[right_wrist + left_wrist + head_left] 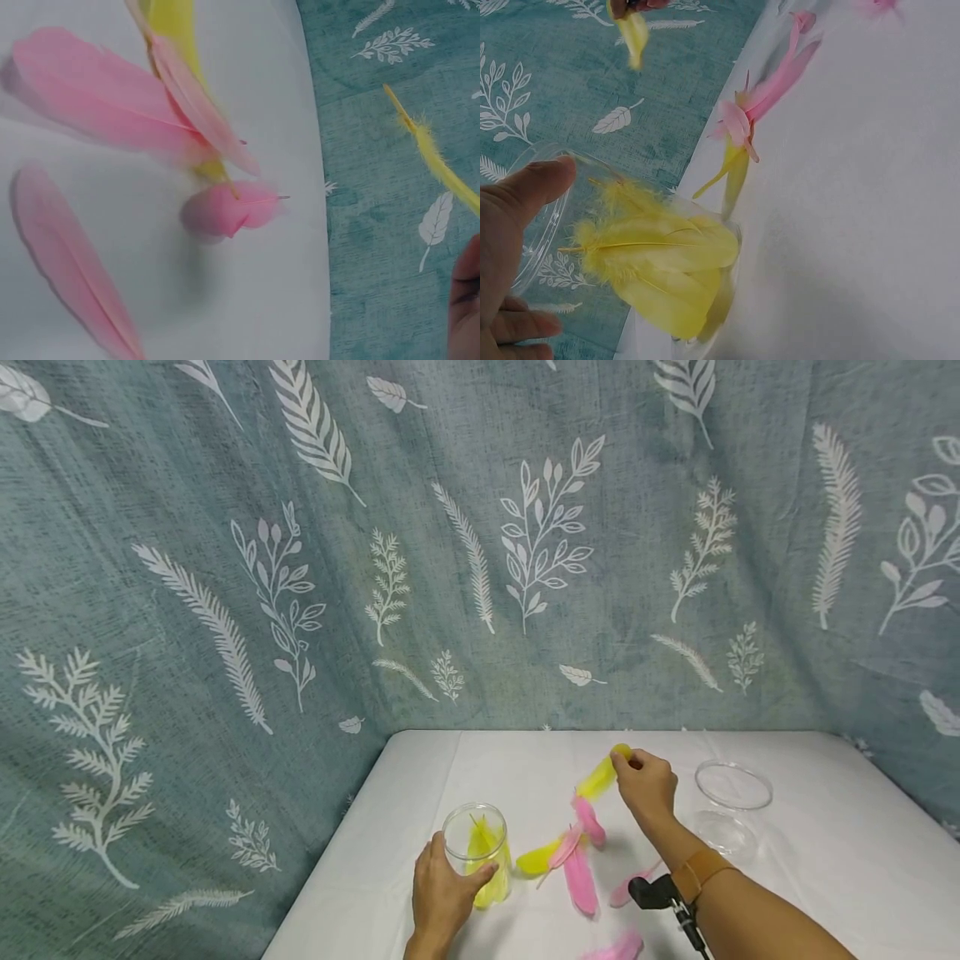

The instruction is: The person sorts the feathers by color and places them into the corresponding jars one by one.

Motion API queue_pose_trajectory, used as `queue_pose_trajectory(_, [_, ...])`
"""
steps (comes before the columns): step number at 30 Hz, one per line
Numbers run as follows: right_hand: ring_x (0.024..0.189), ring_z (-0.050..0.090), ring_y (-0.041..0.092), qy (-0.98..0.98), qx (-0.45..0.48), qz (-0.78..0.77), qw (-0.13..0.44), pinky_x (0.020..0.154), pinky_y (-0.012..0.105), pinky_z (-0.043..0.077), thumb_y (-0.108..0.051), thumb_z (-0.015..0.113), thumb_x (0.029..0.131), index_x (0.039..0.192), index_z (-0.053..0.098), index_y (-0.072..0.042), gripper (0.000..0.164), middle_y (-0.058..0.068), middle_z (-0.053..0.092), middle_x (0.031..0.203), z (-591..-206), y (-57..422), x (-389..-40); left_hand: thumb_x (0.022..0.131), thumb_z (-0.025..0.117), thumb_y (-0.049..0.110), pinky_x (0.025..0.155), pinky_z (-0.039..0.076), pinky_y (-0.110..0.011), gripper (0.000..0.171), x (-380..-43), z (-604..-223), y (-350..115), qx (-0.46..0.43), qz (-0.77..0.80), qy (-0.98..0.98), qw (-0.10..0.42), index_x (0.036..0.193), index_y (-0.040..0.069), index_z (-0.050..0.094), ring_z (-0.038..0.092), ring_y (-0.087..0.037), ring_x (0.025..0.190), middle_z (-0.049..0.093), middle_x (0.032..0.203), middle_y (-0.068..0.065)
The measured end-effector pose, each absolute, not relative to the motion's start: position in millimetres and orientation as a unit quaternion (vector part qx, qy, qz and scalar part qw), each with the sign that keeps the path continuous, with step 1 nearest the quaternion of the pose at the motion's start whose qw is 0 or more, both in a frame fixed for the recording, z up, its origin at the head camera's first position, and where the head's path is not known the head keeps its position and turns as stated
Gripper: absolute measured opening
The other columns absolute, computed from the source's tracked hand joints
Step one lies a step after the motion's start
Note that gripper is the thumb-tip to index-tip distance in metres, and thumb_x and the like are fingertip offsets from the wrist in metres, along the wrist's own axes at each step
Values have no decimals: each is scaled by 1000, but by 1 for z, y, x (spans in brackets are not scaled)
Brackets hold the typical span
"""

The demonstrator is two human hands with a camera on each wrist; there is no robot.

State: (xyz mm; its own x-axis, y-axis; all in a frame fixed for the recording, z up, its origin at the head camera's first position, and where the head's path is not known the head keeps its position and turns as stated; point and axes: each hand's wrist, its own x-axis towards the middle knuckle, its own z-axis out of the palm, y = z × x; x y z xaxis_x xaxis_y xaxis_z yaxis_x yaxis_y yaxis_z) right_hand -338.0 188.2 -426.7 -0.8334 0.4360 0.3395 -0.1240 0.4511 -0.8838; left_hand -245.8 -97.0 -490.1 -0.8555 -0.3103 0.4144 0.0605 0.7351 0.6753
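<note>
My left hand (442, 889) grips a clear round jar (476, 858) near its rim, thumb on one side and fingers on the other. Several yellow feathers (660, 247) stand inside the jar, quills up in the head view. Off to the right, my right hand (647, 781) pinches a single yellow feather (597, 778) above the table. In the right wrist view its bare quill (397, 105) points up and away from the fingers. Below that hand lie pink feathers (580, 881) crossed over another yellow feather (536, 858).
A second clear jar (738, 808) stands right of my right forearm. Separate pink feathers lie near it, one beside the wrist camera (652, 892) and one at the front (618, 947). The white table (517, 760) backs onto a green leaf-patterned curtain (480, 677).
</note>
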Motion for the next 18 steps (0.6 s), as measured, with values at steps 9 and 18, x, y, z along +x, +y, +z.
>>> queue_pose_trajectory(9, [63,63,14,-786,-67,551,274,53,22,50,-25,67,92,100,72,3,29,14,68,83,-408,177,-332,57,91,46,87,46,-52,97,-246,-490,-97,69,-359,-893,264,128,-8,52,55,-40,110,57,120,-26])
queue_pose_trajectory(18, [64,64,17,-768,-37,583,262,55,21,52,-25,67,92,102,71,4,31,14,68,83,-388,161,-327,56,91,46,87,47,-53,97,-245,-490,-97,68,-361,-892,264,127,-7,52,55,-40,109,58,119,-25])
